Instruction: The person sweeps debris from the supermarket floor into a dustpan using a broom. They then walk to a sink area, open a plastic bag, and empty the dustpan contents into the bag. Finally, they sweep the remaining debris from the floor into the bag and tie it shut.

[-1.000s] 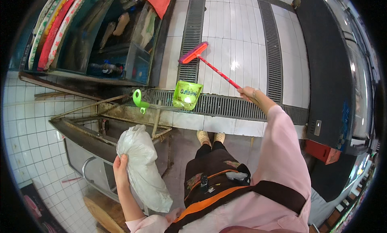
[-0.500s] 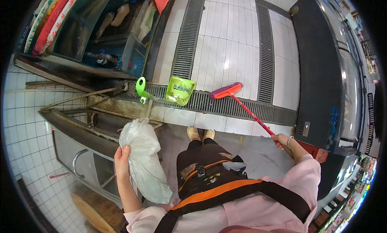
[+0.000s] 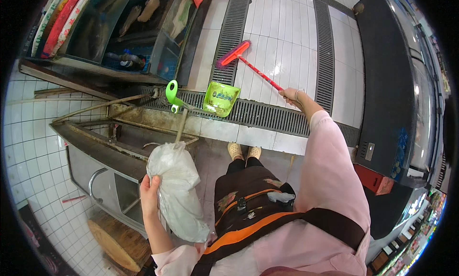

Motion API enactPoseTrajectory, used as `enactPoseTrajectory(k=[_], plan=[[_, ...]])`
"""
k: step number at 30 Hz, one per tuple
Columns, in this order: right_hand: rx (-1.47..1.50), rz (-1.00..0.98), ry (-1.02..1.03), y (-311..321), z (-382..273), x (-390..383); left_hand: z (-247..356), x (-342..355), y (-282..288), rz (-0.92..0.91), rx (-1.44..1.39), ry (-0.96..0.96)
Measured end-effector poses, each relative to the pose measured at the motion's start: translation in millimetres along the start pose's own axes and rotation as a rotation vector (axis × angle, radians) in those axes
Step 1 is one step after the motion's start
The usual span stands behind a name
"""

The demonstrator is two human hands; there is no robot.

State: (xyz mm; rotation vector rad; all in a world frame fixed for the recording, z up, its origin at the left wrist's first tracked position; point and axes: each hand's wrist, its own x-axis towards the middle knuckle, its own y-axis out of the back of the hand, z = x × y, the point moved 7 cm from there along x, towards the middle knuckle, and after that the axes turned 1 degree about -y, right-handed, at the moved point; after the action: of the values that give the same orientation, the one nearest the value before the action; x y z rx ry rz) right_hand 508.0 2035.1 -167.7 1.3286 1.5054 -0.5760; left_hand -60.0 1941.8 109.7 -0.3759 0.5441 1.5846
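Observation:
My right hand (image 3: 294, 97), reaching forward over the floor grate, is closed around the red handle of a broom (image 3: 260, 74). Its orange-red head with purple bristles rests at the edge of a long drain grate, beyond a green dustpan (image 3: 221, 99). The dustpan lies on the cross grate, with a green looped handle (image 3: 172, 97) close to its left. At the lower left, my left hand (image 3: 149, 192) grips the upper side of a full white plastic bag (image 3: 178, 194), the thumb lying across it.
Glass-sided tanks (image 3: 143, 37) stand at the far left. Below them is a metal cabinet (image 3: 103, 178) with a curved handle, beside a round wooden block (image 3: 119, 240). A dark display case (image 3: 387, 85) lines the right side. A low tiled step (image 3: 222, 131) crosses in front of my feet.
My right arm has stretched forward and to the left, carrying the broom head past the dustpan onto the far grate's edge. My left hand still holds the bag in nearly the same place.

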Motion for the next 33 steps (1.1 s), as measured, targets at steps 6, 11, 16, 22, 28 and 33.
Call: enactPoseTrajectory(k=[6,11,16,22,28,33], plan=[[-0.077,0.026,0.071,9.2,-17.0,-34.9,-7.4,0.2,-8.2,-0.012,-0.067,0.013],[-0.007,0.016,0.119,-6.8,-14.2,-55.8,1.3,4.7,-18.7,-0.112,-0.008,-0.026],[-0.464,0.164,-0.017,-27.7,9.5,-19.7,9.6,-4.0,-15.6,-0.109,0.090,-0.004],[-0.590,0.214,0.025,12.7,-27.2,-61.3,-1.4,-24.0,3.1,-0.053,-0.005,0.009],[-0.560,0.249,0.092,13.5,-2.9,-80.7,-17.4,-26.5,10.0,-0.100,0.003,0.020],[-0.737,0.205,-0.146,-3.2,6.8,-56.6,-0.6,-28.4,8.5,-0.042,0.016,-0.018]])
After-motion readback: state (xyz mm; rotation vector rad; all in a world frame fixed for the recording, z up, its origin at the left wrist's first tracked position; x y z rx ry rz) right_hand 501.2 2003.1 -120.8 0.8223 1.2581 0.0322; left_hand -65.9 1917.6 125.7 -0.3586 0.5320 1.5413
